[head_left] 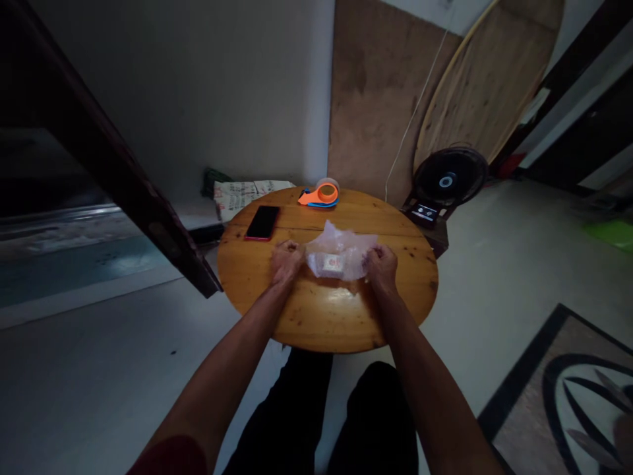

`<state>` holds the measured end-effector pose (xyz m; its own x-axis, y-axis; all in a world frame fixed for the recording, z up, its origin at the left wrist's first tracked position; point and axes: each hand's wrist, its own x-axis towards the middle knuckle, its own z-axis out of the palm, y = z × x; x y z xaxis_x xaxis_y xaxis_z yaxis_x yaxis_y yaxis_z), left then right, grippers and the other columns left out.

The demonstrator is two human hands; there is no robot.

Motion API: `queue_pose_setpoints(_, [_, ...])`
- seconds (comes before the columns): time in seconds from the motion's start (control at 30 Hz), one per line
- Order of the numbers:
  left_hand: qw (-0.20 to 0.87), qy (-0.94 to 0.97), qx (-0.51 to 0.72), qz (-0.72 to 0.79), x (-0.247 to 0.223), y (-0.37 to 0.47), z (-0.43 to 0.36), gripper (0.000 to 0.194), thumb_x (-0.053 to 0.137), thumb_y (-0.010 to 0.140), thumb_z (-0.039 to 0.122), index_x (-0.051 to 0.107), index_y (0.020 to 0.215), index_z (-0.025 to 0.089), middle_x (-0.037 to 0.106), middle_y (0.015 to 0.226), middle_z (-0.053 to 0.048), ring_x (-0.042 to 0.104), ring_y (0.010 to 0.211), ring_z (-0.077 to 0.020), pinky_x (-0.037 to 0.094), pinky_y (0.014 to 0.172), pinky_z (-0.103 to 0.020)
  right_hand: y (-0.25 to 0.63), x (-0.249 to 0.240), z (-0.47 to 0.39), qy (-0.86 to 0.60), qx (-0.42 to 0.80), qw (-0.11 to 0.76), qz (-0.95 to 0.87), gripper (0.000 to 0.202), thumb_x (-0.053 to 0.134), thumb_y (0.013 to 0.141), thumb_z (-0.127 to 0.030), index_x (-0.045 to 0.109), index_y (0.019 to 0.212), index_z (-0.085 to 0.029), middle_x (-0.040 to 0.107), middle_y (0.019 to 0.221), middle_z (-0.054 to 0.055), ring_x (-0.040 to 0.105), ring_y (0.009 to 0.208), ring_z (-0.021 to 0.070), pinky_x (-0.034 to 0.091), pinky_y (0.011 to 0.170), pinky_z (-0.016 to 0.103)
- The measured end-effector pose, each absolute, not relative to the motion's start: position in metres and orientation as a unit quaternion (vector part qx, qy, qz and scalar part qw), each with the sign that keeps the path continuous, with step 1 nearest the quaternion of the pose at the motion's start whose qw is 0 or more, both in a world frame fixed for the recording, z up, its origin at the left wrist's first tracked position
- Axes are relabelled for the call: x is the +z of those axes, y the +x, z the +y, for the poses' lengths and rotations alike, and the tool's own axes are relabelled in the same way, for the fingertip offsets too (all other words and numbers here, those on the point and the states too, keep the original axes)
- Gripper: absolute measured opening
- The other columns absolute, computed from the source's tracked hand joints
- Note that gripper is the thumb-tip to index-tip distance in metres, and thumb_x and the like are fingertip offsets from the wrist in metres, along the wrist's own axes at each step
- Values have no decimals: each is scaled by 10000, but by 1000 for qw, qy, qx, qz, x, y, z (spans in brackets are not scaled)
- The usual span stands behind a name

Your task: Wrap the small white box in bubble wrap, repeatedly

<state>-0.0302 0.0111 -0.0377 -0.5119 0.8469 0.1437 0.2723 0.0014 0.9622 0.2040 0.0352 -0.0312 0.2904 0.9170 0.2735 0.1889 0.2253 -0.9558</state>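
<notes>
A sheet of translucent bubble wrap [353, 247] lies over the middle of the round wooden table, around a small whitish box [332, 263] with reddish marks. At the sheet's left edge, my left hand [287, 260] is closed, its fingers pinching the wrap. My right hand [381, 265] is closed on the right edge of the same sheet. The box sits between both hands, nearer the left one, and touches neither.
On the round table [326, 323], a black phone [262, 223] lies at the back left and an orange and blue tape dispenser [320, 194] at the back. Behind the table's right edge stands a black fan [448, 179]. A wall rises behind.
</notes>
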Motion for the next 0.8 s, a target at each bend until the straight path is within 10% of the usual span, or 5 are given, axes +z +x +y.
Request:
queue_pose_setpoints(0.57, [216, 586, 553, 552, -29, -12, 0, 160, 606, 747, 219, 725, 849, 187, 576, 1235, -104, 465, 1309, -266, 448, 1034, -403, 196, -22, 25, -456, 104, 551, -691, 295, 516, 773, -229, 644, 1039, -215, 561, 1293, 111, 521, 1205, 251, 432, 1008, 434])
queue_pose_setpoints(0.8, [284, 598, 527, 533, -28, -8, 1, 371, 594, 664, 109, 735, 996, 194, 629, 1186, -83, 610, 1104, -232, 509, 967, -396, 195, -23, 21, -429, 86, 459, -773, 319, 496, 813, -208, 732, 1027, -235, 461, 1458, 72, 454, 1311, 293, 348, 1084, 507])
